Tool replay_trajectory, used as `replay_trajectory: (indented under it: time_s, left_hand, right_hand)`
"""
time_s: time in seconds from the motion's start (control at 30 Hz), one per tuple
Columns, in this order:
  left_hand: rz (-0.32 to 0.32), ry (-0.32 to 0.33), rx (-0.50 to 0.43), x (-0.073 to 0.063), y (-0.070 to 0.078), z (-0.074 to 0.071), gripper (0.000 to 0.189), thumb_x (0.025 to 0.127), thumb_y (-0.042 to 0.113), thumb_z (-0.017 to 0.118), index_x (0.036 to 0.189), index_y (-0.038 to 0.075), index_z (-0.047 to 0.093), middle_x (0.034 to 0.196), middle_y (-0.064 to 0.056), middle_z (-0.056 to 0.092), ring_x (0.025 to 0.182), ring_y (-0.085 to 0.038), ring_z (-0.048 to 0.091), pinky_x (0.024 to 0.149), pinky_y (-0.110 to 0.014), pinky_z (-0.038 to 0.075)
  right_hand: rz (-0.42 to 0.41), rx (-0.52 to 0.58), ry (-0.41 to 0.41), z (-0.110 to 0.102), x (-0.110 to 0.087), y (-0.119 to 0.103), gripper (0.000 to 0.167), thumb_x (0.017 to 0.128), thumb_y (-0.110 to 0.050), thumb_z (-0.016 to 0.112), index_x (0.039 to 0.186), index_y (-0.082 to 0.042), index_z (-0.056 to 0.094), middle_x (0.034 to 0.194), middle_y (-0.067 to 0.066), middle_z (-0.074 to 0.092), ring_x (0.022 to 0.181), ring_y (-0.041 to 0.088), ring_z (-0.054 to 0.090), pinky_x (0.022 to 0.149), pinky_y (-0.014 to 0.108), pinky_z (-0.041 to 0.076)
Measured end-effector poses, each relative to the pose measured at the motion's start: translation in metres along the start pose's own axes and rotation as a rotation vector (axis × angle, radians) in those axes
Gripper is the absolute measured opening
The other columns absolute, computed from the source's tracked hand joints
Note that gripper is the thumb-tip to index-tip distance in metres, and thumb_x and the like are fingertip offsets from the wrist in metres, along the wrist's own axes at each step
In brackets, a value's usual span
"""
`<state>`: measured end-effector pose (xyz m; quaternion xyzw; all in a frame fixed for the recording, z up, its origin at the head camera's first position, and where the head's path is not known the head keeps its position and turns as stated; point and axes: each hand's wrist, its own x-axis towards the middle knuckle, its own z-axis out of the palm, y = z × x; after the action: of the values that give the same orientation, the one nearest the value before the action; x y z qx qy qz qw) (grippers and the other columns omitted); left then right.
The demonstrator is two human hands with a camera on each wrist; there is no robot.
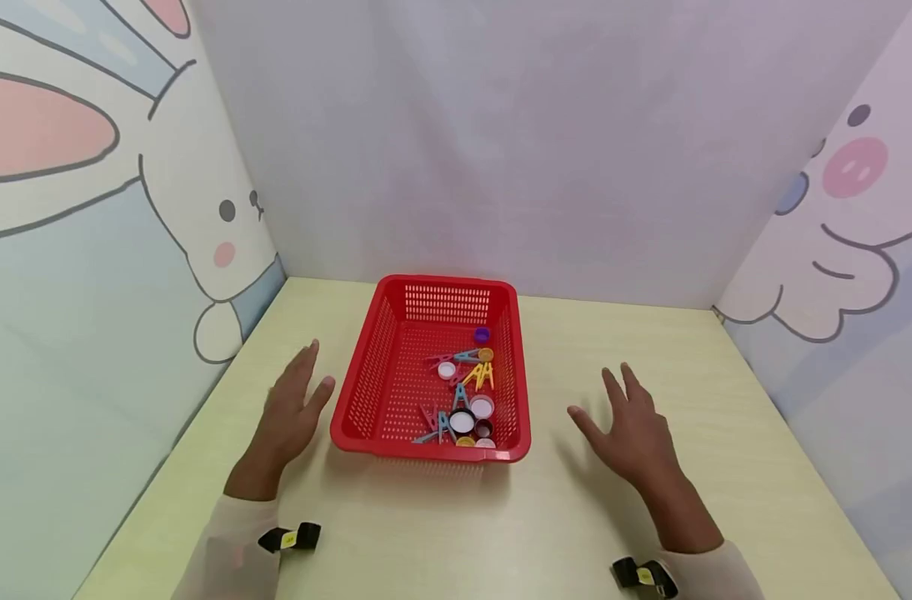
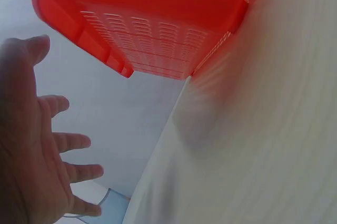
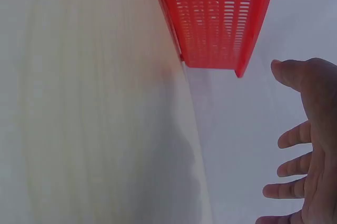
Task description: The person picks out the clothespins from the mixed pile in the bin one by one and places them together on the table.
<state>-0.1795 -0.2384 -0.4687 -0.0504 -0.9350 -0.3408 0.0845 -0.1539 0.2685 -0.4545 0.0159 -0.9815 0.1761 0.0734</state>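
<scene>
Lying between both hands on the pale yellow table [image 1: 441,550], the red rectangular perforated plastic basket [image 1: 426,450] seems to run lengthwise front to back, nearer the empty left hand [image 1: 287,417] than the equally empty right hand [image 1: 638,443], both with fingers extended and apart from it.

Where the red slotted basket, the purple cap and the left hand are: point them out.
Red slotted basket [image 1: 429,451]: head view, on its near rim.
Purple cap [image 1: 482,335]: head view, on its middle.
Left hand [image 1: 287,419]: head view, on its middle.
</scene>
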Motion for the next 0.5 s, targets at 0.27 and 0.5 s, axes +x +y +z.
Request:
replay_trajectory:
  time_s: [0.27, 0.5]
  left_hand:
    - [0.099, -0.146, -0.349, 0.000, 0.006, 0.009, 0.074, 0.116, 0.036, 0.046, 0.178, 0.017, 0.011, 0.182, -0.022, 0.017, 0.157, -0.057, 0.035, 0.114, -0.073, 0.047]
    - [0.183, -0.210, -0.417, -0.002, 0.006, 0.016, 0.071, 0.116, 0.026, 0.047, 0.177, 0.017, 0.012, 0.179, -0.024, 0.025, 0.150, -0.056, 0.048, 0.103, -0.043, 0.062]
  right_hand:
    - [-0.220, 0.138, 0.093, -0.009, 0.007, -0.030, 0.072, 0.102, -0.036, 0.077, 0.161, -0.004, 0.051, 0.167, 0.022, 0.048, 0.148, 0.050, 0.052, 0.107, 0.073, 0.051]
    - [-0.366, 0.105, 0.057, -0.017, 0.020, -0.071, 0.076, 0.094, -0.034, 0.086, 0.159, -0.009, 0.056, 0.163, 0.017, 0.055, 0.146, 0.044, 0.056, 0.106, 0.070, 0.055]
